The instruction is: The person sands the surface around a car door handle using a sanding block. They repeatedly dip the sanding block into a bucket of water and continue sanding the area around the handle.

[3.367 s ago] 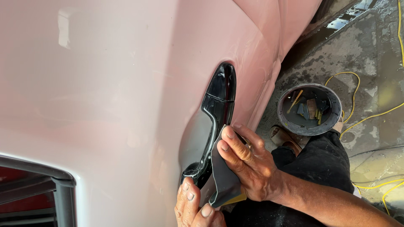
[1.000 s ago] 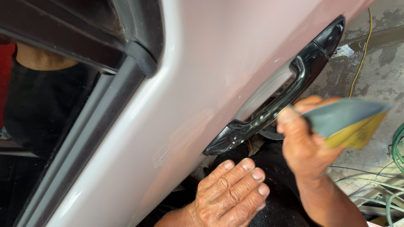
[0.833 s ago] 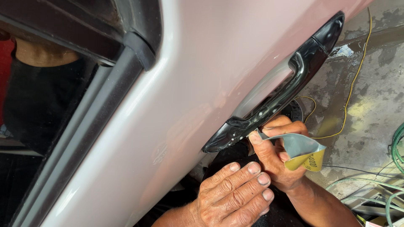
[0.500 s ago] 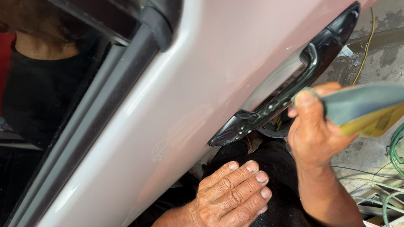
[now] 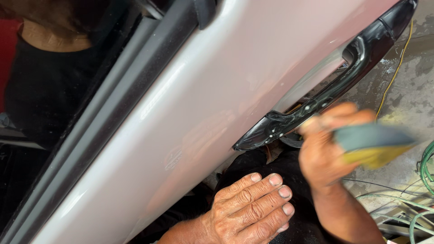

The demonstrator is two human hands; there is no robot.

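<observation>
The right hand, blurred, is clamped on a folded sheet of grey-and-yellow sandpaper, held just beside the lower end of the black door handle; whether it touches the handle cannot be told. The left hand rests flat with its fingers together and nothing in its grip, below the lower edge of the pale door panel. Open concrete floor lies right of the handle; loose cables crowd the lower right corner.

Car body workshop: dull sanded door panel, stained concrete floor, loose cables lying about.
</observation>
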